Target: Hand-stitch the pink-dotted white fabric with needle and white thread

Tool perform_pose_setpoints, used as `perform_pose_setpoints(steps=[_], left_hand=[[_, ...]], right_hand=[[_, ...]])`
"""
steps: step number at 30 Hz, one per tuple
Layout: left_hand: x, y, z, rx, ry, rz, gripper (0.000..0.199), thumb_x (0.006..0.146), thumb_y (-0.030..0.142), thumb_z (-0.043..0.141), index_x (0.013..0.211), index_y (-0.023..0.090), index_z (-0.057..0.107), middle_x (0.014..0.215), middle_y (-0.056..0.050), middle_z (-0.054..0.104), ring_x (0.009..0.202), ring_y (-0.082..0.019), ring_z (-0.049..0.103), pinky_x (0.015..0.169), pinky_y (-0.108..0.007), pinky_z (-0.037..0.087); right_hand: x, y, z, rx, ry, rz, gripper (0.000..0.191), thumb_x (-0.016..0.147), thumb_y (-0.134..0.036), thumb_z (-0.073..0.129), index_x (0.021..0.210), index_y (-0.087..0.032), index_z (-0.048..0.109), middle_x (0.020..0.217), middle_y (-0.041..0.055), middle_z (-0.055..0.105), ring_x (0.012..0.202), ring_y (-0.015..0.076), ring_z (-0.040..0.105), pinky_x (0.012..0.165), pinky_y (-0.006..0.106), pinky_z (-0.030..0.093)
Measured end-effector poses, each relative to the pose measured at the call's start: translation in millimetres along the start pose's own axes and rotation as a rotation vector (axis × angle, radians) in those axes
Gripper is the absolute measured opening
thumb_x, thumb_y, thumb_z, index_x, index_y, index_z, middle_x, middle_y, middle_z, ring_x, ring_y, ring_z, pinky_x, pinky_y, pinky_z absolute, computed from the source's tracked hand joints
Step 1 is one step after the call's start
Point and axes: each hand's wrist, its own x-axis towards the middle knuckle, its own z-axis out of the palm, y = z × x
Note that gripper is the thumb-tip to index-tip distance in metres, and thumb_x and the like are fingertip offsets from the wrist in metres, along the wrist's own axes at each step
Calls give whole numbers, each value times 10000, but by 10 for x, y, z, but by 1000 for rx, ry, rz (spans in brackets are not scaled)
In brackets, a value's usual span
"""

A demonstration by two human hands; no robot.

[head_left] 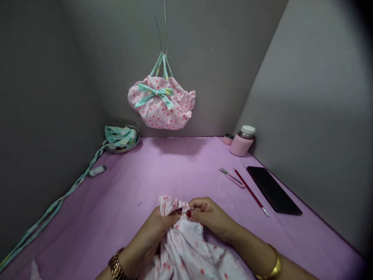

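Pale pink cloth with red dots lies bunched at the bottom centre, its top edge gathered in folds. My left hand grips the gathered part from the left, the thumb lying over the folds. From the right, my right hand pinches the same gathered edge between thumb and fingers. Both hands are close together at the gather. Whether a needle is between the right fingertips is too small to tell. A loose pale thread lies on the cloth-covered table just beyond my right hand.
Right of my hands lie small thread snips, a red pencil and a black phone. A pink jar stands behind. At left are a basket, green strips and a white marker-like object. A dotted pouch hangs ahead.
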Motion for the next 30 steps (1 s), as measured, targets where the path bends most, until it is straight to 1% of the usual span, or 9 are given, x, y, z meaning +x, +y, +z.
perform_pose_setpoints(steps=[6,9,13,17,22,25,30], left_hand=[[-51,35,-31,-103,4,-19,238,745,211,627,949,92,659,713,-113,697,697,-215,640,720,-332,477],[-82,76,-19,-103,-2,-10,250,754,191,610,979,88,646,723,-119,695,714,-219,640,735,-341,473],[-88,99,-3,-71,8,2,242,759,192,602,973,88,648,730,-120,693,715,-216,638,730,-330,470],[-68,87,-3,-41,22,-6,257,725,231,649,944,98,657,707,-107,691,683,-221,641,713,-335,481],[-58,79,4,-27,33,-22,315,659,292,714,909,106,667,680,-96,691,660,-222,641,695,-333,492],[-64,83,0,1,30,-7,305,668,296,702,903,106,669,714,-103,698,674,-222,641,707,-334,492],[-49,74,-27,72,68,-36,250,691,263,679,888,110,669,765,-114,703,675,-210,639,702,-322,482]], right_hand=[[-4,-38,-49,2,15,-11,330,619,-383,766,694,-87,643,593,2,599,507,61,489,511,181,344],[-5,-31,-80,-8,19,-2,339,629,-397,757,707,-86,646,601,9,607,503,65,494,502,182,345],[-15,-29,-79,-18,14,7,335,617,-389,767,705,-87,653,593,6,606,492,62,485,498,182,342],[-25,-38,-64,-28,5,7,331,601,-382,777,703,-88,662,573,0,598,482,63,475,496,186,340],[-22,-27,-72,-45,-33,-2,321,635,-378,756,721,-82,670,586,8,601,494,63,479,511,188,350],[-20,-27,-84,-71,-37,-12,310,644,-374,750,731,-85,679,584,3,596,499,60,468,515,186,346],[-31,-46,-107,-128,-58,-19,316,664,-390,732,762,-92,698,600,7,602,521,67,476,540,194,353]])
